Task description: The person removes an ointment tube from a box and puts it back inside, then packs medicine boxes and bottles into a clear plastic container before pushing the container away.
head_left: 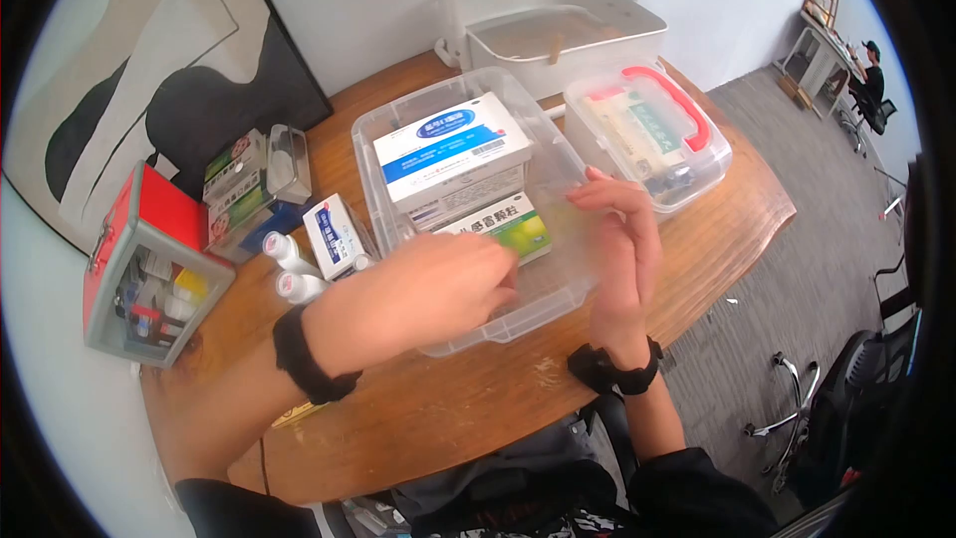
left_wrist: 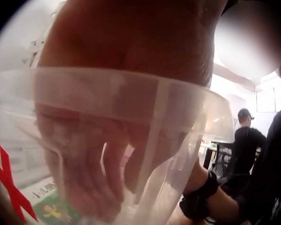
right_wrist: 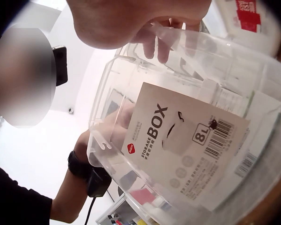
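A clear plastic storage bin stands on the wooden table with several medicine boxes inside. On top is a white-and-blue medicine box; a green-and-white granule box lies nearer. My left hand reaches over the near wall into the bin. Through the plastic in the left wrist view, its fingers point down beside the green box, with a gap from the thumb. My right hand is at the bin's right rim, fingers loosely bent over it. In the right wrist view the fingers hang just inside the wall.
A lidded clear box with a red handle stands right of the bin, a white basket behind. On the left are a red-topped case, white bottles and a small carton. A person sits far right.
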Demonstrator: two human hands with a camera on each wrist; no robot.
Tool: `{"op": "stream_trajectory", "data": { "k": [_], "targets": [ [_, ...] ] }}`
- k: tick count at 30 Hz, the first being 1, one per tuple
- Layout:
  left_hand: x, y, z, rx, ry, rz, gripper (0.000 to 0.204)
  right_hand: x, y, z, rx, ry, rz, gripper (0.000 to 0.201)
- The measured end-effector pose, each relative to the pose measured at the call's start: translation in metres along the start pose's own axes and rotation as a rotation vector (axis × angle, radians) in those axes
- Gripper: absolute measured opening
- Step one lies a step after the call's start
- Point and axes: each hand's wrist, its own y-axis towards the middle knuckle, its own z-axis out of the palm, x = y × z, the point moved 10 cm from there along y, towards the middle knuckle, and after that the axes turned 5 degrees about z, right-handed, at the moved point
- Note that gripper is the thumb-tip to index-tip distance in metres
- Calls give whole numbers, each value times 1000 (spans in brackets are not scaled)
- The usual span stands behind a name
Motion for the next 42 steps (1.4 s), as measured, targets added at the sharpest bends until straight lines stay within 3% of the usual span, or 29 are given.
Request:
{"op": "stream_trajectory", "data": {
  "k": [1,2,4,5,7,8,10,15,17,18,21,23,25,26,29,31,33,34,36,42],
  "targets": [
    [6,-3,20,199,-155,-56,29,0,0,1,11,4,0,28],
    [9,-5,24,192,-161,-62,29,2,1,1,9,-29,-9,27],
    [6,-3,19,13,143,61,36,4,0,1,13,-64,-19,27],
    [8,-4,25,8,139,58,36,4,0,1,13,-60,-16,27],
    [-1,-8,2,-288,102,127,34,6,1,1,12,-57,-17,27],
    [0,-9,3,-291,101,128,34,6,1,1,14,-77,-9,27],
    [2,-8,13,-85,-8,40,33,9,-1,-1,16,-100,-5,26],
    [-15,-32,19,-134,-2,65,32,30,-23,2,31,-219,8,23],
    [-23,-44,15,-228,9,133,30,45,-35,7,25,-262,-9,21],
    [-27,-51,15,-209,47,106,18,50,-42,6,2,-292,-22,20],
    [-47,-75,6,-307,13,119,12,62,-61,5,-32,-335,-52,16],
    [-62,-95,4,-254,6,87,21,62,-65,0,-64,-331,-38,17],
    [-89,-127,-24,-555,-38,267,25,60,-67,2,-90,-290,-22,19],
    [-89,-139,-40,-612,-108,242,29,59,-68,2,-114,-288,-24,20],
    [-29,-170,-53,-720,71,90,27,55,-69,1,-136,-290,-26,20],
    [37,-185,-73,-838,-64,-206,32,52,-73,-2,-187,-229,-59,21],
    [97,-182,-61,-762,-175,-349,36,53,-74,0,-189,-244,-68,21],
    [110,-181,-60,-774,-179,-350,36,56,-72,0,-200,-263,-84,20],
    [120,-157,-41,-500,-61,-289,45,56,-71,1,-201,-254,-84,20],
    [153,-135,-20,-462,94,-292,58,55,-72,-1,-199,-270,-68,19]
  ]
}}
